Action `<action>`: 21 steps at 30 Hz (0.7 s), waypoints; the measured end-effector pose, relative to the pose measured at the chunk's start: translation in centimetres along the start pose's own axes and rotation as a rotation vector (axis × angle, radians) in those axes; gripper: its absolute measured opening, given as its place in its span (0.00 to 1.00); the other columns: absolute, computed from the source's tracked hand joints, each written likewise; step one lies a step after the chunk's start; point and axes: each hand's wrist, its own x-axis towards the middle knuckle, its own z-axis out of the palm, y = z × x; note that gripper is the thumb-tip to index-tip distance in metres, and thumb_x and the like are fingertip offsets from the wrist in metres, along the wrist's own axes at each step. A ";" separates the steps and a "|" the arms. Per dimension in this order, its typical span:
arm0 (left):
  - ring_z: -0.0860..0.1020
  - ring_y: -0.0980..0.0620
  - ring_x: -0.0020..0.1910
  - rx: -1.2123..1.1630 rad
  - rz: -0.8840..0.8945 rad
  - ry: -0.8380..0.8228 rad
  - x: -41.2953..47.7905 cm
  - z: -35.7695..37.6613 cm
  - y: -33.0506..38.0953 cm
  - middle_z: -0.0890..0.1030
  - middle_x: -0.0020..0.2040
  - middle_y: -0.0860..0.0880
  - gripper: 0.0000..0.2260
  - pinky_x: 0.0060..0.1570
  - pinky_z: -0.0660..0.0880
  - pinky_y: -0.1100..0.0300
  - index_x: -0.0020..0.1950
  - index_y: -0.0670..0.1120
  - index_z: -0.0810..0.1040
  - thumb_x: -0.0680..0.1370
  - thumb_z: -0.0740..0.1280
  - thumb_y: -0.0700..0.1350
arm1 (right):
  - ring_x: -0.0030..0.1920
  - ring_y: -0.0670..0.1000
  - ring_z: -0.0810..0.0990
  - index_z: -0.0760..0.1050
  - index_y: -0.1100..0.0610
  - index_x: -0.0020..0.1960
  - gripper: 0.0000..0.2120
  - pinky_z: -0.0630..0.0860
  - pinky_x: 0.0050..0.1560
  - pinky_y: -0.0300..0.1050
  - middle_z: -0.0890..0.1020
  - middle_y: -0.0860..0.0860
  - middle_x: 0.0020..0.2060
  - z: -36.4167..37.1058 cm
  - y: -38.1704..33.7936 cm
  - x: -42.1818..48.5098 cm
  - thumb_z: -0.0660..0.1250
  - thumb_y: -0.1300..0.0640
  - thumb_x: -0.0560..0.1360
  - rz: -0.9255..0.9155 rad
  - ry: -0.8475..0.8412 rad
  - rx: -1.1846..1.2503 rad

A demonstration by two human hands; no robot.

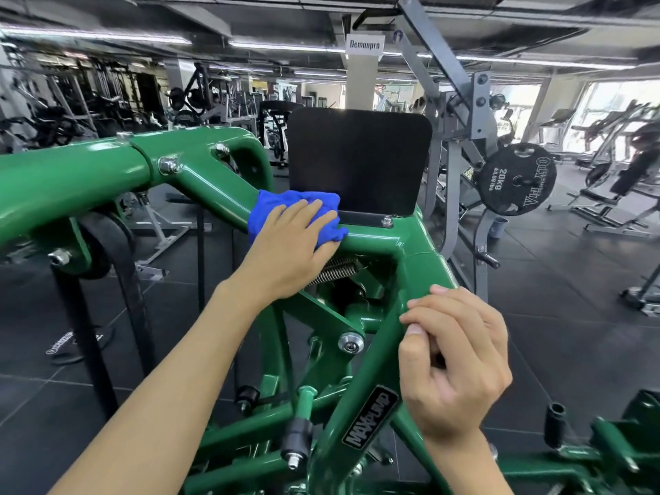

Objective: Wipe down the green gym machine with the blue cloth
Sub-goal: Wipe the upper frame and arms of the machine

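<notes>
Blue cloth point(296, 214) lies on the top bar of the green machine point(71, 180), under our wide, flat left grip point(289, 248); our right grip point(457, 362) holds its slanted tube. We should press evenly, overlapping strokes.

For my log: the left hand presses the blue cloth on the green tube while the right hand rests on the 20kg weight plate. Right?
No: the head view shows the right hand gripping the green frame, not the weight plate. The left hand does press the blue cloth on the green tube.
</notes>
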 end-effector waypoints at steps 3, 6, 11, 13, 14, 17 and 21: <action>0.63 0.41 0.80 0.011 0.061 0.049 -0.3 0.6 1.2 0.71 0.78 0.46 0.30 0.77 0.58 0.41 0.78 0.49 0.71 0.81 0.50 0.61 | 0.51 0.53 0.82 0.83 0.62 0.36 0.11 0.78 0.55 0.62 0.85 0.51 0.39 0.0 0.0 -0.1 0.65 0.66 0.73 -0.011 0.008 0.008; 0.57 0.45 0.82 -0.017 0.144 0.012 -0.9 1.1 2.8 0.65 0.81 0.49 0.31 0.80 0.51 0.43 0.82 0.53 0.65 0.81 0.49 0.62 | 0.54 0.53 0.82 0.84 0.62 0.37 0.11 0.78 0.56 0.61 0.85 0.51 0.41 -0.3 0.1 0.0 0.65 0.65 0.74 -0.019 -0.018 0.009; 0.63 0.49 0.80 -0.021 -0.026 0.056 -0.1 0.3 2.6 0.70 0.79 0.52 0.32 0.80 0.55 0.45 0.79 0.52 0.69 0.80 0.46 0.63 | 0.56 0.52 0.81 0.84 0.62 0.37 0.11 0.77 0.57 0.61 0.85 0.51 0.42 -0.5 0.3 -0.1 0.65 0.64 0.74 -0.031 -0.045 0.017; 0.71 0.44 0.73 0.060 -0.152 0.105 -0.3 -0.1 0.8 0.76 0.73 0.48 0.31 0.77 0.58 0.43 0.76 0.47 0.72 0.78 0.46 0.58 | 0.57 0.53 0.81 0.84 0.62 0.38 0.11 0.77 0.58 0.60 0.85 0.51 0.43 -0.8 0.5 -0.1 0.66 0.64 0.75 -0.046 -0.071 0.029; 0.73 0.41 0.68 0.109 -0.182 0.143 -0.5 -0.3 -0.3 0.78 0.68 0.45 0.30 0.74 0.61 0.42 0.73 0.45 0.73 0.78 0.47 0.55 | 0.57 0.53 0.81 0.85 0.62 0.38 0.10 0.77 0.58 0.60 0.85 0.51 0.43 -0.8 0.6 -0.2 0.66 0.64 0.75 -0.055 -0.073 0.027; 0.74 0.36 0.60 0.220 -0.270 0.219 -1.0 -1.5 -3.1 0.79 0.55 0.40 0.19 0.65 0.66 0.39 0.63 0.39 0.75 0.79 0.54 0.46 | 0.54 0.55 0.82 0.85 0.62 0.37 0.12 0.78 0.56 0.61 0.85 0.51 0.42 -0.5 0.7 -0.1 0.65 0.63 0.75 -0.061 -0.066 0.003; 0.73 0.35 0.57 0.276 -0.338 0.247 0.6 -2.0 -4.3 0.79 0.52 0.39 0.14 0.65 0.65 0.38 0.56 0.39 0.77 0.80 0.58 0.47 | 0.53 0.55 0.82 0.85 0.61 0.37 0.13 0.78 0.55 0.61 0.85 0.51 0.41 -0.3 0.8 -0.3 0.65 0.63 0.75 -0.068 -0.045 0.007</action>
